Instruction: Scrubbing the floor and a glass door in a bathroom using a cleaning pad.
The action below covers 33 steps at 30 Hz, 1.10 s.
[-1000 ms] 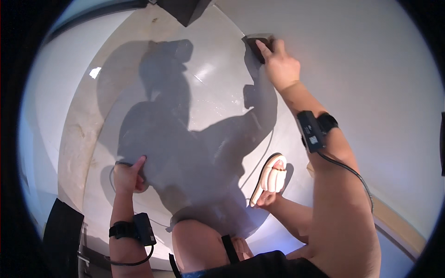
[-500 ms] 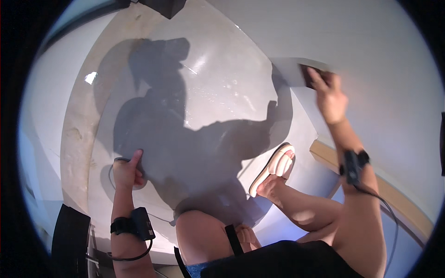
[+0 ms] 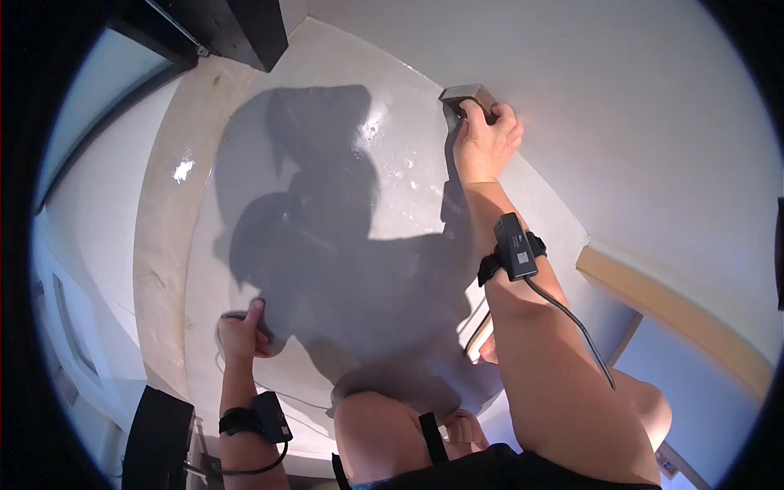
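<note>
My right hand (image 3: 488,145) is closed round a grey-brown rectangular block (image 3: 469,92), perhaps a sanding sponge. The block sits at the edge where the pale floor (image 3: 412,122) meets the white wall (image 3: 604,114). My left hand (image 3: 243,335) is low on the left, over the floor, with its thumb pointing up and its fingers curled. A dark edge shows beside that hand, but what it grips, if anything, is hidden. Wet, shiny spots lie on the floor left of the block. My shadow covers much of the floor.
A beige curved ledge (image 3: 163,269) runs along the left. A black box-shaped thing (image 3: 245,33) stands at the top, another black thing (image 3: 158,441) at lower left. A wooden strip (image 3: 674,314) lines the wall at right. My slippered foot (image 3: 482,339) is partly behind my right arm.
My right hand has moved left with the block, from against the wall to the floor's edge. The view has shifted a little; my left hand keeps its curled pose.
</note>
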Tool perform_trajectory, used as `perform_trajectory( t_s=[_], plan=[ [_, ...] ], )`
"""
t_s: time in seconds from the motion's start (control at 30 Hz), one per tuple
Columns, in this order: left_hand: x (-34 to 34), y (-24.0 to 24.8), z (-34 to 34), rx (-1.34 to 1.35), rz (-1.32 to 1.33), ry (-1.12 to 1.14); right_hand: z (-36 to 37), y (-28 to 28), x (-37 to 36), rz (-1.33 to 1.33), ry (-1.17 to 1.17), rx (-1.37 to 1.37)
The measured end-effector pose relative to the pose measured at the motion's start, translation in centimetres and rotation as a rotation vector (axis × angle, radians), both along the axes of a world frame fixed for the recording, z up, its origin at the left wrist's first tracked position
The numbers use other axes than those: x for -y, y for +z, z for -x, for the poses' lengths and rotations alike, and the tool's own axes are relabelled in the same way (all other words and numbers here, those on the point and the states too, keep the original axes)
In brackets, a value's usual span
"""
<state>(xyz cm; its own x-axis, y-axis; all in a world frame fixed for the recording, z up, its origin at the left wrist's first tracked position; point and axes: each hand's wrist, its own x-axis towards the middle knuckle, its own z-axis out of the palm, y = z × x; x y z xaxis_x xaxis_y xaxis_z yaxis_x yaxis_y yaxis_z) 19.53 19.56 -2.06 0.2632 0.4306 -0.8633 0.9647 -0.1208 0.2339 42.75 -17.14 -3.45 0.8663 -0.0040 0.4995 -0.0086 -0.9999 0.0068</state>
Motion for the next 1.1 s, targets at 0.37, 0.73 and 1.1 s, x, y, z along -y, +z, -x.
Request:
perform_trajectory(
  t_s=[0.37,0.73,1.1],
  plan=[
    [-0.1,-0.1,0.0,-0.020,0.017,0.029,5.6,3.6,3.6,-0.584,0.143,-0.519],
    [-0.2,-0.1,0.4,0.002,-0.022,0.009,12.4,1.5,2.8,-0.231,0.325,-0.401],
    [-0.9,-0.4,0.9,0.013,0.014,0.033,-0.9,-0.4,-2.0,-0.255,0.454,-0.301]
  ],
)
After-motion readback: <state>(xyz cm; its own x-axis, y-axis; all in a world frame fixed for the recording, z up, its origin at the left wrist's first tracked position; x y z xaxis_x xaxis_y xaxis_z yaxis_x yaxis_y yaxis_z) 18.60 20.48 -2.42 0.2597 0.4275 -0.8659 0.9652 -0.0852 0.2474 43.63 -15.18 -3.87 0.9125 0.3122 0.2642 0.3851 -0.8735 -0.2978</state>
